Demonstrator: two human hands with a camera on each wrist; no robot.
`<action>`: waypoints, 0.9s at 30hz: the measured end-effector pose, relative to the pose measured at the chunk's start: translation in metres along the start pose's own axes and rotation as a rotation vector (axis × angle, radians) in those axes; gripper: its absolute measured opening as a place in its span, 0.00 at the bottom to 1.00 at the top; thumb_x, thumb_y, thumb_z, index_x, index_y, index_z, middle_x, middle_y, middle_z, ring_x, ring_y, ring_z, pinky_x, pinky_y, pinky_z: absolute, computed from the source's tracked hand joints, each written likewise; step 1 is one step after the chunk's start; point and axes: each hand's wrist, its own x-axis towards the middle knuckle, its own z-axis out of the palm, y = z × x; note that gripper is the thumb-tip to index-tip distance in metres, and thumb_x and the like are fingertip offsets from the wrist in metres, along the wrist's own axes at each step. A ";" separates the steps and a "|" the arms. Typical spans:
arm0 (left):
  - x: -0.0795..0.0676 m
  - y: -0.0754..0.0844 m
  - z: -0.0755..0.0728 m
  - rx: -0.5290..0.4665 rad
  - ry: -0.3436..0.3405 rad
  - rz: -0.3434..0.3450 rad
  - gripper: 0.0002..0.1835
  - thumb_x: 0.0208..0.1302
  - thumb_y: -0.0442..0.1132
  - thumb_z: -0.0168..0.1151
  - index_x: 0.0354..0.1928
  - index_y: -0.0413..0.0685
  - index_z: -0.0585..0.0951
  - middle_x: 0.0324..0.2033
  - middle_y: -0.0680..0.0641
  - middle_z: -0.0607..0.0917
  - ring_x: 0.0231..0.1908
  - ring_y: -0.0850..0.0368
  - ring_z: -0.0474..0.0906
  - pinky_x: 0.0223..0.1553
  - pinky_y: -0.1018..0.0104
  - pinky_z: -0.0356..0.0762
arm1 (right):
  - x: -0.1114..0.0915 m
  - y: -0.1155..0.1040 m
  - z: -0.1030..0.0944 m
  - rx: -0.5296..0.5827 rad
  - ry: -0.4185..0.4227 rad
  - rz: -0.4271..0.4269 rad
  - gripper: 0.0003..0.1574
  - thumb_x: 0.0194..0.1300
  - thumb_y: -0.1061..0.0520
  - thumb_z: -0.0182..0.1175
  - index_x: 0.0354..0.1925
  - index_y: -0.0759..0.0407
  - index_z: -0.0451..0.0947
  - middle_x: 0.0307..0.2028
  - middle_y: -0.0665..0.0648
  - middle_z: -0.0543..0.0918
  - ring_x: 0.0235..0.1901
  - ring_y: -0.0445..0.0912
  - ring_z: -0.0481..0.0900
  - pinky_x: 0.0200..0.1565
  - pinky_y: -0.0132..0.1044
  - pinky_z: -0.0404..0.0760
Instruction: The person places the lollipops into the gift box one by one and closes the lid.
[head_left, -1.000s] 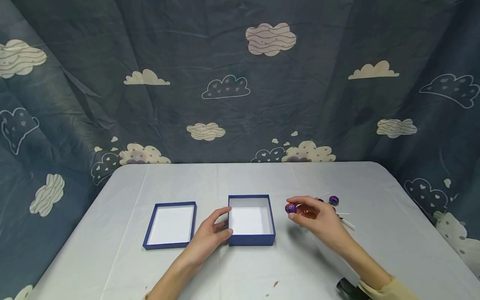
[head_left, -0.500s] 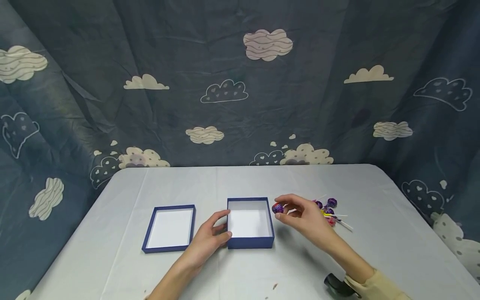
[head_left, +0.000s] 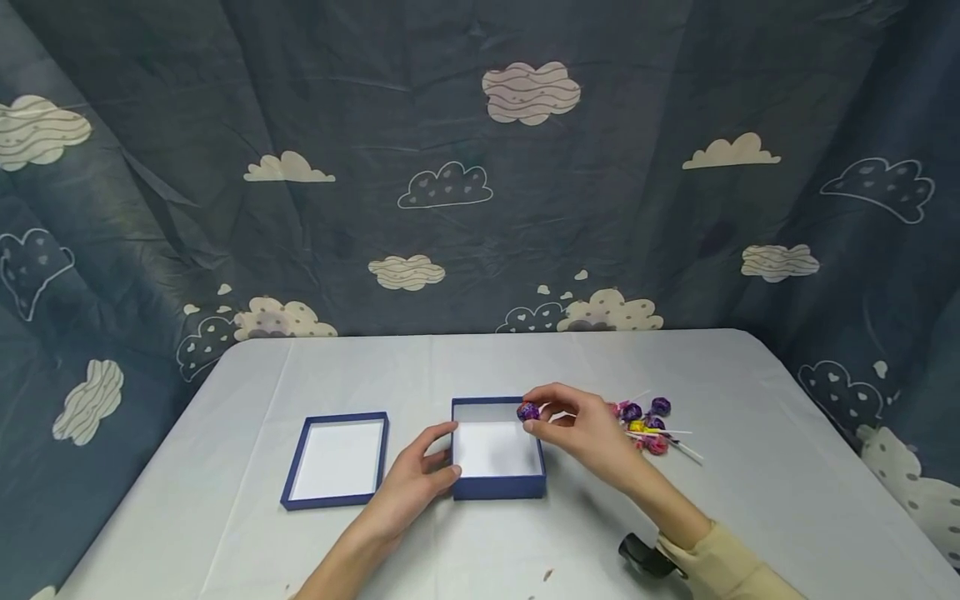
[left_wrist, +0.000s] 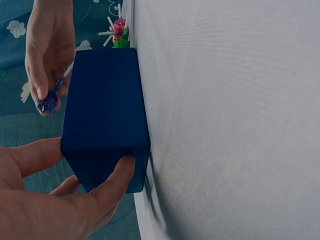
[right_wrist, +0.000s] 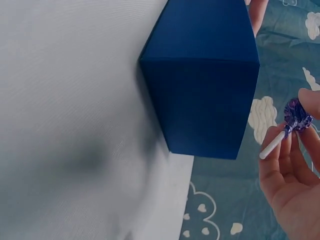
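Observation:
A blue square box (head_left: 498, 487) with a white inside stands upright on the white table. The left hand (head_left: 414, 479) holds its left side, thumb near the front corner and forefinger farther back; in the left wrist view the fingers (left_wrist: 112, 185) press on the box's blue wall. Between thumb and fingertips the right hand (head_left: 585, 425) pinches a purple-wrapped lollipop (head_left: 528, 411), over the right part of the box's opening. The lollipop's white stick (right_wrist: 272, 145) shows in the right wrist view, pointing back toward the palm.
A shallow blue-edged lid (head_left: 336, 458) lies inside-up left of the box. Several wrapped lollipops (head_left: 656, 445) lie in a heap to the right, behind the right forearm. A dark cloud-patterned curtain (head_left: 442, 83) hangs beyond the table's far edge.
The right hand has carried the purple lollipop leftward from near the heap to over the box's right rim. The left hand keeps its hold on the box.

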 end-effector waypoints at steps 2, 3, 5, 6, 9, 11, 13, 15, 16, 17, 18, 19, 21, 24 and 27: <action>0.000 0.000 0.000 -0.001 0.001 0.001 0.33 0.64 0.31 0.59 0.72 0.45 0.64 0.69 0.29 0.60 0.67 0.33 0.60 0.56 0.48 0.74 | 0.003 -0.001 0.003 0.005 -0.012 -0.004 0.20 0.59 0.56 0.71 0.50 0.55 0.82 0.39 0.50 0.84 0.37 0.48 0.79 0.39 0.37 0.82; -0.001 -0.001 0.000 -0.002 0.000 0.001 0.33 0.64 0.31 0.60 0.72 0.45 0.64 0.69 0.29 0.60 0.67 0.33 0.60 0.56 0.48 0.74 | 0.005 -0.001 0.005 0.009 -0.021 -0.010 0.20 0.59 0.57 0.71 0.50 0.56 0.81 0.39 0.50 0.83 0.37 0.48 0.80 0.39 0.37 0.82; -0.001 -0.001 0.000 -0.004 -0.002 -0.001 0.33 0.64 0.31 0.60 0.72 0.45 0.64 0.69 0.28 0.61 0.67 0.33 0.60 0.56 0.48 0.74 | 0.007 -0.002 0.008 0.014 -0.041 -0.022 0.20 0.60 0.56 0.71 0.50 0.57 0.81 0.38 0.51 0.83 0.36 0.49 0.80 0.38 0.37 0.82; -0.001 -0.001 0.000 -0.004 -0.003 -0.002 0.33 0.64 0.31 0.60 0.72 0.45 0.64 0.69 0.28 0.61 0.67 0.32 0.60 0.56 0.48 0.74 | 0.009 -0.002 0.009 0.013 -0.048 -0.024 0.20 0.60 0.56 0.71 0.50 0.56 0.81 0.38 0.51 0.83 0.36 0.49 0.80 0.38 0.37 0.82; 0.000 -0.002 0.000 -0.003 -0.010 0.000 0.34 0.64 0.31 0.60 0.72 0.44 0.63 0.67 0.27 0.62 0.66 0.32 0.62 0.55 0.48 0.75 | 0.013 -0.001 0.013 0.008 -0.058 -0.030 0.20 0.59 0.56 0.71 0.50 0.56 0.81 0.37 0.51 0.83 0.36 0.49 0.79 0.39 0.36 0.82; 0.000 -0.002 0.000 -0.003 -0.015 0.006 0.34 0.64 0.31 0.60 0.72 0.44 0.63 0.67 0.26 0.63 0.66 0.32 0.63 0.54 0.48 0.75 | 0.016 0.000 0.015 0.003 -0.057 -0.026 0.20 0.59 0.56 0.71 0.49 0.56 0.82 0.35 0.50 0.83 0.36 0.48 0.79 0.39 0.36 0.81; 0.000 -0.003 0.000 0.000 -0.017 0.011 0.34 0.64 0.32 0.60 0.72 0.44 0.62 0.66 0.26 0.63 0.66 0.32 0.63 0.54 0.49 0.76 | 0.018 0.001 0.018 0.004 -0.059 -0.028 0.19 0.58 0.57 0.72 0.49 0.56 0.82 0.34 0.51 0.83 0.35 0.48 0.78 0.37 0.36 0.80; 0.000 -0.003 0.000 0.004 -0.017 0.010 0.35 0.64 0.32 0.60 0.72 0.45 0.62 0.67 0.26 0.63 0.66 0.32 0.62 0.54 0.49 0.76 | 0.020 0.001 0.020 0.004 -0.064 -0.032 0.19 0.58 0.57 0.72 0.49 0.56 0.83 0.34 0.51 0.83 0.35 0.48 0.78 0.36 0.35 0.79; 0.000 -0.003 0.000 0.004 -0.017 0.008 0.35 0.64 0.32 0.60 0.72 0.45 0.62 0.67 0.26 0.63 0.66 0.32 0.62 0.54 0.49 0.76 | 0.021 0.001 0.021 0.007 -0.066 -0.033 0.19 0.58 0.57 0.72 0.48 0.56 0.83 0.35 0.51 0.83 0.35 0.48 0.78 0.36 0.35 0.79; 0.000 -0.003 0.000 0.004 -0.017 0.007 0.35 0.64 0.32 0.61 0.72 0.45 0.62 0.67 0.27 0.63 0.66 0.32 0.61 0.54 0.49 0.76 | 0.022 0.000 0.022 0.010 -0.069 -0.034 0.19 0.58 0.58 0.72 0.49 0.56 0.83 0.35 0.51 0.83 0.35 0.48 0.78 0.35 0.34 0.79; 0.000 -0.002 -0.001 0.004 -0.017 0.006 0.35 0.64 0.33 0.61 0.73 0.45 0.62 0.67 0.27 0.62 0.66 0.32 0.61 0.54 0.49 0.76 | 0.022 -0.001 0.023 0.016 -0.071 -0.035 0.19 0.58 0.58 0.72 0.49 0.56 0.83 0.35 0.51 0.83 0.35 0.48 0.78 0.34 0.34 0.79; 0.000 -0.002 -0.001 0.002 -0.018 0.006 0.35 0.64 0.33 0.61 0.73 0.45 0.62 0.68 0.27 0.62 0.67 0.32 0.61 0.54 0.49 0.76 | 0.023 -0.002 0.024 0.026 -0.071 -0.037 0.20 0.58 0.58 0.72 0.49 0.57 0.83 0.35 0.51 0.84 0.35 0.48 0.78 0.34 0.34 0.78; 0.000 -0.002 -0.001 -0.004 -0.018 0.006 0.35 0.64 0.33 0.61 0.73 0.45 0.62 0.67 0.27 0.62 0.66 0.32 0.61 0.54 0.49 0.76 | 0.024 -0.003 0.026 0.039 -0.068 -0.041 0.21 0.58 0.58 0.72 0.50 0.58 0.82 0.35 0.51 0.84 0.35 0.49 0.79 0.35 0.34 0.78; 0.000 -0.001 -0.001 -0.011 -0.017 0.007 0.35 0.64 0.32 0.61 0.73 0.45 0.62 0.67 0.26 0.63 0.66 0.31 0.61 0.53 0.49 0.76 | 0.026 -0.005 0.029 0.058 -0.069 -0.049 0.22 0.57 0.58 0.72 0.51 0.59 0.82 0.35 0.52 0.84 0.34 0.50 0.79 0.35 0.35 0.79; 0.000 -0.001 -0.002 -0.009 -0.014 0.007 0.35 0.64 0.32 0.61 0.73 0.45 0.62 0.67 0.26 0.62 0.66 0.31 0.61 0.53 0.49 0.76 | 0.027 -0.005 0.032 0.046 -0.082 -0.049 0.20 0.57 0.57 0.72 0.50 0.58 0.83 0.33 0.52 0.83 0.33 0.49 0.79 0.35 0.36 0.79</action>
